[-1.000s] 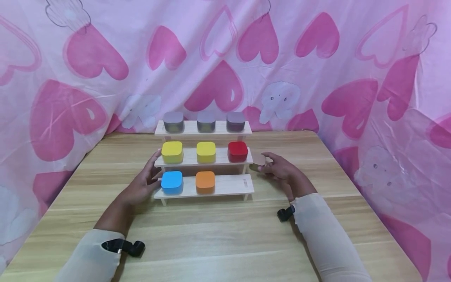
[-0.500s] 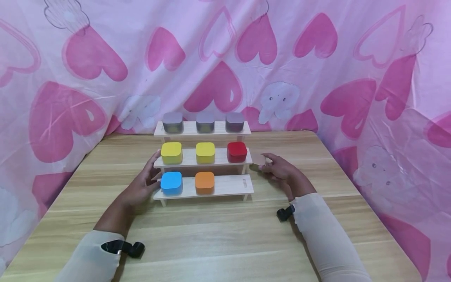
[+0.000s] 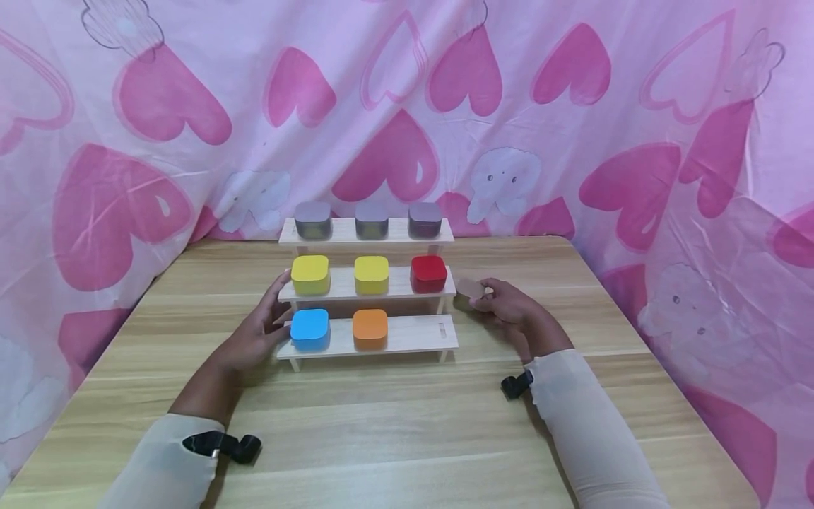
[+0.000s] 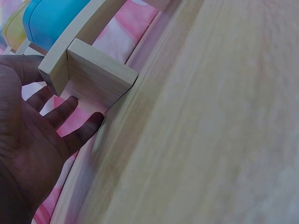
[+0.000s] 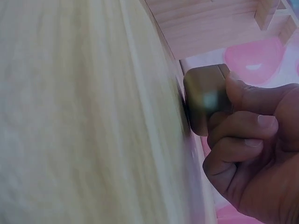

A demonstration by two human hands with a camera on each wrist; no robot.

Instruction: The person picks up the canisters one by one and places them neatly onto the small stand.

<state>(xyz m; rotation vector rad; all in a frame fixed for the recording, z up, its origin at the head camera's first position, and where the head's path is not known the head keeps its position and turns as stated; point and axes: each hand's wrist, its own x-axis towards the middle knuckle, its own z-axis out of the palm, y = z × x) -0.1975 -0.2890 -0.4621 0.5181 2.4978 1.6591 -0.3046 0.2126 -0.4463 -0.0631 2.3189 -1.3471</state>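
Note:
A three-step wooden display rack (image 3: 407, 336) stands on the table. On its lowest step sit a blue rounded-square box (image 3: 310, 329) and an orange one (image 3: 370, 329); the right end of that step is bare. My left hand (image 3: 257, 332) is at the rack's left side. In the left wrist view its fingers (image 4: 60, 114) are spread loosely beside the wooden leg (image 4: 98, 74), with the top digit at the board's end. To the right of the rack my right hand (image 3: 509, 305) pinches a brownish-gold rounded box (image 5: 205, 98) between thumb and fingers, low by the tabletop.
Two yellow boxes (image 3: 372, 275) and a red box (image 3: 429, 274) fill the middle step. Three dark grey boxes (image 3: 372, 220) line the top step. Behind the table (image 3: 381, 438) hangs a pink heart-print cloth (image 3: 388, 159).
My right hand's fingers have closed in on the brownish box, which has shifted slightly and shows more of its pale top. The left hand and rack look unmoved.

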